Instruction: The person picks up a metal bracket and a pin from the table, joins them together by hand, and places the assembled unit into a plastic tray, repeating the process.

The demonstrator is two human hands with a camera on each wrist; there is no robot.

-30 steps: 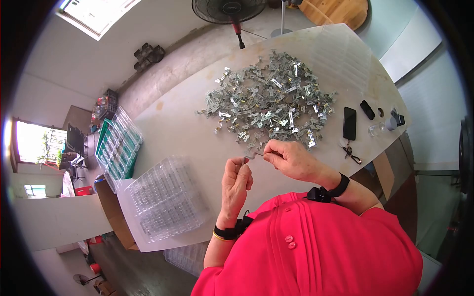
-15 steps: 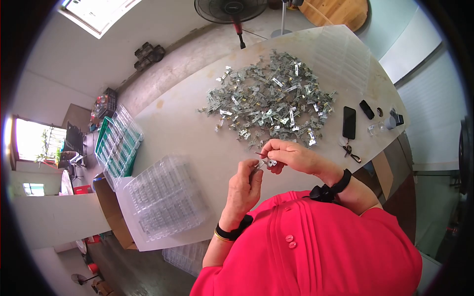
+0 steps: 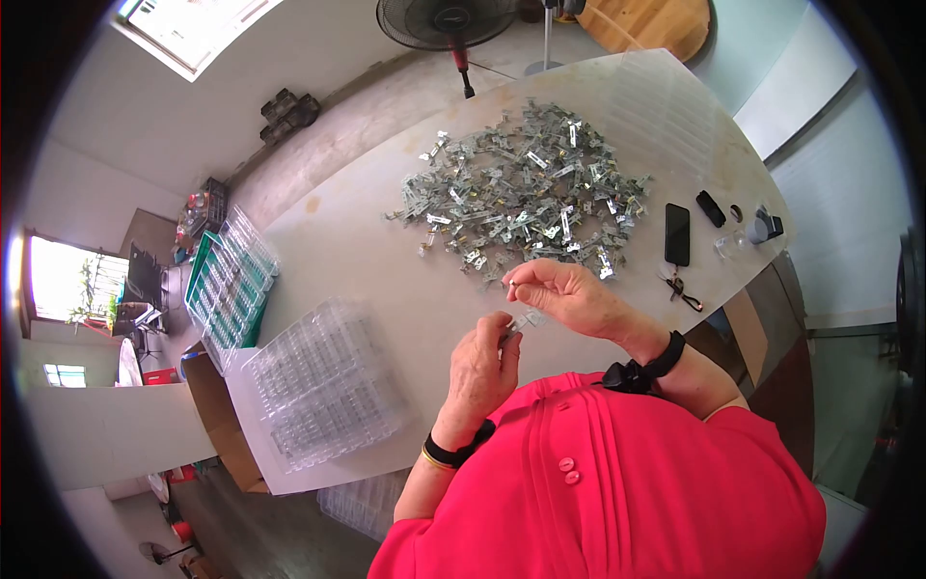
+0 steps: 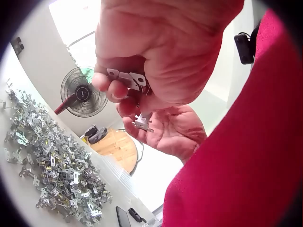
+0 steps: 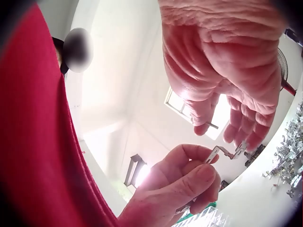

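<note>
My left hand (image 3: pixel 480 365) pinches a thin bent metal bracket (image 5: pixel 220 152) between thumb and forefinger, its free end pointing toward the right hand. Against the palm, the left hand's curled fingers also keep hold of another metal bracket (image 4: pixel 125 78). Just above it, my right hand (image 3: pixel 571 297) pinches a small thin pin-like piece (image 5: pixel 213 125) between thumb and forefinger, mostly covered by the fingertips. The right hand's other fingers hang near the bracket's free end. Beyond both hands lies a big heap of similar metal brackets (image 3: pixel 526 193).
Stacked clear plastic trays (image 3: pixel 328 391) stand on the table (image 3: pixel 328 246) at the left, near a green basket (image 3: pixel 253 314) with another clear tray. At the right lie a phone (image 3: pixel 677 234), a black key-fob-like item (image 3: pixel 711 208) and a clear bottle (image 3: pixel 738 243). A fan (image 3: pixel 453 19) stands behind.
Both hands were together on the bracket. Now the right hand has moved up and away with the small pin-like piece, while the left hand, slightly closer to the body, keeps the bracket.
</note>
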